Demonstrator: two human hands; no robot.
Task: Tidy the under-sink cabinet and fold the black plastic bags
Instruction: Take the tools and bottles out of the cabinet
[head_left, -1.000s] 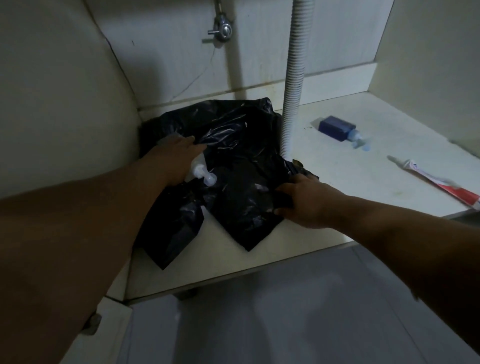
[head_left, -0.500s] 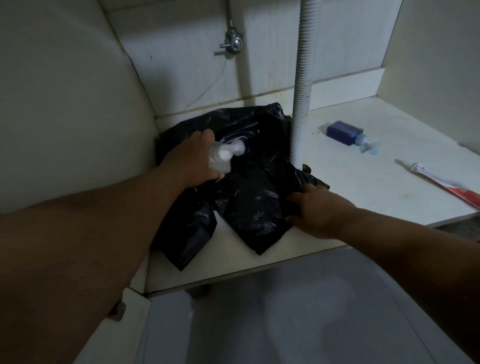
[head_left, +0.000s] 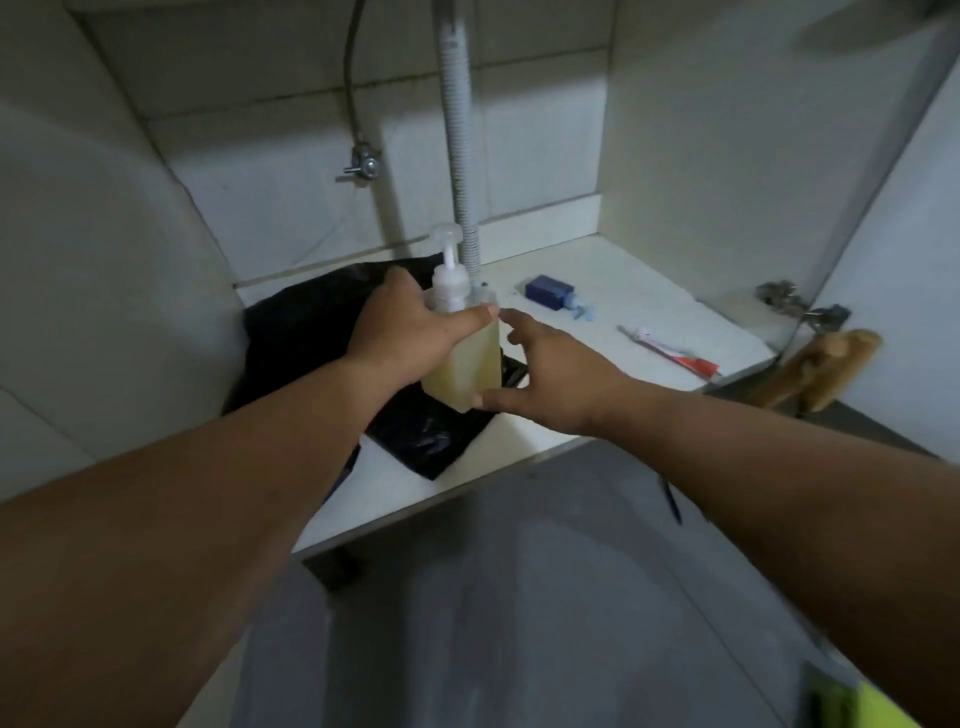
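Your left hand (head_left: 402, 332) grips an upright pump bottle (head_left: 464, 347) of pale yellow liquid above the crumpled black plastic bags (head_left: 296, 338), which lie at the left of the cabinet shelf (head_left: 597, 291). Your right hand (head_left: 550, 382) is open, fingers spread, thumb touching the bottle's lower corner.

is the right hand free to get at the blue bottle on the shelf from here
Probably yes: the right hand is open beside the pump bottle, holding nothing, and bare shelf lies between it and the blue bottle.
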